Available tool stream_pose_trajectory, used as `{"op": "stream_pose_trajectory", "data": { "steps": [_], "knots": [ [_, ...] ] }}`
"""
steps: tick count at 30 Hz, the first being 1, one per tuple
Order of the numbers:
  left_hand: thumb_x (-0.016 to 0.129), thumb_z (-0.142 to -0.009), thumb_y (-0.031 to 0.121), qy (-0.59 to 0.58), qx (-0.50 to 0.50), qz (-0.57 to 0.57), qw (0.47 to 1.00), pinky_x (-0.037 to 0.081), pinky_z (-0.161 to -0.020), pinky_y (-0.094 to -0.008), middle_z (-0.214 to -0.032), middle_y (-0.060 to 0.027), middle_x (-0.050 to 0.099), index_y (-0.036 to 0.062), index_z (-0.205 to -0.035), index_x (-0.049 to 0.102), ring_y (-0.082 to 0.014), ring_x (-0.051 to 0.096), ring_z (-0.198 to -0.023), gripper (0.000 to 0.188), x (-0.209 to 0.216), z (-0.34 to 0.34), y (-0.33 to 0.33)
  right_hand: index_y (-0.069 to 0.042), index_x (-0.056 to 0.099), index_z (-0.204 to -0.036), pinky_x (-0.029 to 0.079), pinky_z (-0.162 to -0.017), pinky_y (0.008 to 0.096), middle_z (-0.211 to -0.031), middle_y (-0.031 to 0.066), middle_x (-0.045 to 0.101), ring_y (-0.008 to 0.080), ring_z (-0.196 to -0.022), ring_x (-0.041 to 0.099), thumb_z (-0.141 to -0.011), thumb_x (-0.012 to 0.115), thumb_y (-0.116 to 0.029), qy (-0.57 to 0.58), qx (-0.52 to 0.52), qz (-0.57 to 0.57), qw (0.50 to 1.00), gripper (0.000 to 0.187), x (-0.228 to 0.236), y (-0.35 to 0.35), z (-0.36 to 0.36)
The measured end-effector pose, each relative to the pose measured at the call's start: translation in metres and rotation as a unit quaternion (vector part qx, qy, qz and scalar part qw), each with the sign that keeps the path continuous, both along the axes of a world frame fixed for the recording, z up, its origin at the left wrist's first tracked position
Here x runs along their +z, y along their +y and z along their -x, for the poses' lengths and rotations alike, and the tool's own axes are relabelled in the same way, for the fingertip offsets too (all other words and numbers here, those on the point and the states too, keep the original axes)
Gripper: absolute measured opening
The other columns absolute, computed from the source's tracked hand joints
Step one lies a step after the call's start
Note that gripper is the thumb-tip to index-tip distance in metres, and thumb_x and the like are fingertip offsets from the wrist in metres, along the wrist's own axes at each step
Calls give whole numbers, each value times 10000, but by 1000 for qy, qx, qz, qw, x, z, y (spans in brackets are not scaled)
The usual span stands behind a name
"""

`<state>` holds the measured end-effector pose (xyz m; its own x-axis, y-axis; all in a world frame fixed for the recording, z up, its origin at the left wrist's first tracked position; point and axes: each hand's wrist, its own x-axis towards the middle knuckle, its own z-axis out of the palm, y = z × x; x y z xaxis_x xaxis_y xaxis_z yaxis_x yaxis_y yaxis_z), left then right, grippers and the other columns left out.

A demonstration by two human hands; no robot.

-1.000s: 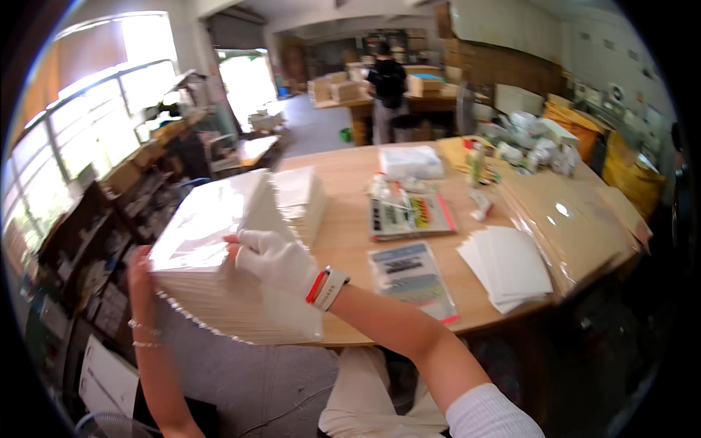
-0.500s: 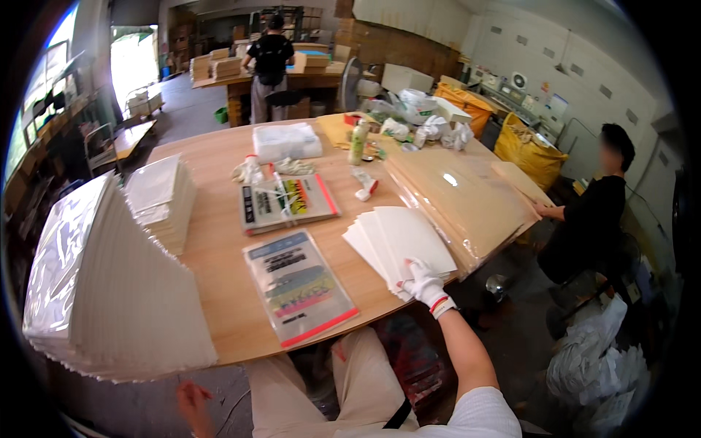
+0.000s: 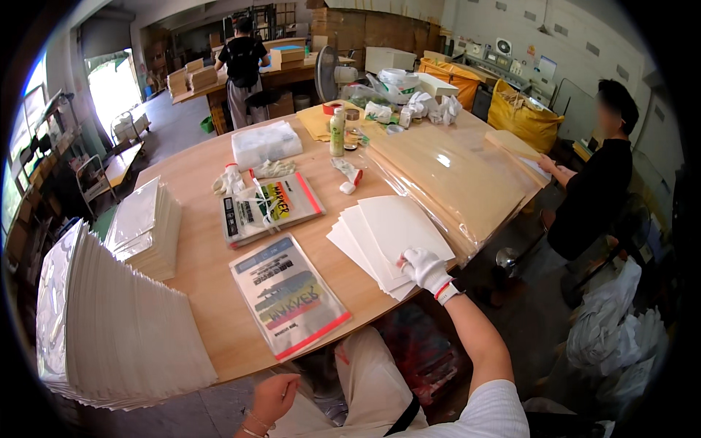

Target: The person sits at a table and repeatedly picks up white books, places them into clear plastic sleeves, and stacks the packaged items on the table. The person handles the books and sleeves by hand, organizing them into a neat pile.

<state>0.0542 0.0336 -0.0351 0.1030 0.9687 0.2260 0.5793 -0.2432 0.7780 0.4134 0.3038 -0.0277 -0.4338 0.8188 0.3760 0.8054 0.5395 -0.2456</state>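
Note:
My right hand [image 3: 426,269], in a white glove with red trim, rests on the near right part of a fanned stack of white sheets [image 3: 398,226]. Its fingers are bent and closed at the top sheet. Bare and curled closed, my left hand [image 3: 276,400] hangs over my lap below the table edge, with nothing visible in it. Between the two lies a clear printed plastic sleeve [image 3: 288,292] with a red strip along its near edge. Behind it is a stack of similar sleeves [image 3: 274,208], bound with a tie.
Tall stacks of white plastic-covered packs [image 3: 124,314] stand at the left. A film-wrapped brown board stack [image 3: 453,168] lies right, beyond it a seated person [image 3: 595,175]. Bottle [image 3: 336,131], gloves [image 3: 274,168] and plastic bags [image 3: 398,84] lie farther back. Another person [image 3: 243,66] stands at a far table.
My left hand has risen and moved right, over my lap. My right hand stays at the white sheets, its fingers more curled. The view has shifted slightly.

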Motion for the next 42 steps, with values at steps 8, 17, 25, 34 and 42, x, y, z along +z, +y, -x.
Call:
{"op": "stream_pose_trajectory", "data": {
  "steps": [8, 17, 25, 34, 42],
  "knots": [
    [491, -850, 93, -39, 26, 59, 997, 460, -671, -323, -804, -147, 615, -6, -900, 584, -249, 602, -736, 145, -4, -3, -20, -83, 533, -865, 454, -485, 269, -695, -14, 523, 118, -556, 516, -852, 477, -149, 613, -275, 82, 736, 87, -63, -18, -74],
    [490, -858, 96, -18, 22, 84, 996, 467, -695, -307, -823, -125, 618, 8, -934, 581, -237, 598, -765, 147, 8, 7, -43, -94, 522, -802, 408, -406, 246, -600, -17, 450, 93, -456, 421, -829, 518, -162, 660, -233, 260, 665, 74, -59, 6, -117],
    [531, -818, 121, -47, 58, 107, 992, 460, -696, -357, -842, -152, 606, 21, -920, 582, -289, 587, -801, 151, -11, 13, -62, -121, 512, -676, 355, -381, 241, -549, -30, 446, 79, -430, 410, -808, 535, -165, 653, -297, 234, 656, 141, -40, -48, -90],
    [528, -754, 65, 216, 149, -133, 956, 458, -742, -374, -929, -145, 571, 7, -971, 547, -338, 533, -873, 225, -52, -6, 74, -155, 547, -952, 451, -589, 299, -892, -10, 586, 162, -825, 559, -751, 595, -532, 886, -164, 259, 347, 430, -78, -80, -27],
    [510, -748, 104, 423, 143, -42, 894, 458, -736, -354, -849, -117, 557, 44, -845, 604, -277, 543, -844, 147, -80, -3, 125, -127, 482, -913, 439, -408, 328, -696, 49, 544, 171, -490, 512, -840, 503, -192, 740, -257, 198, 589, 100, -48, -88, -25]
  ]
}}
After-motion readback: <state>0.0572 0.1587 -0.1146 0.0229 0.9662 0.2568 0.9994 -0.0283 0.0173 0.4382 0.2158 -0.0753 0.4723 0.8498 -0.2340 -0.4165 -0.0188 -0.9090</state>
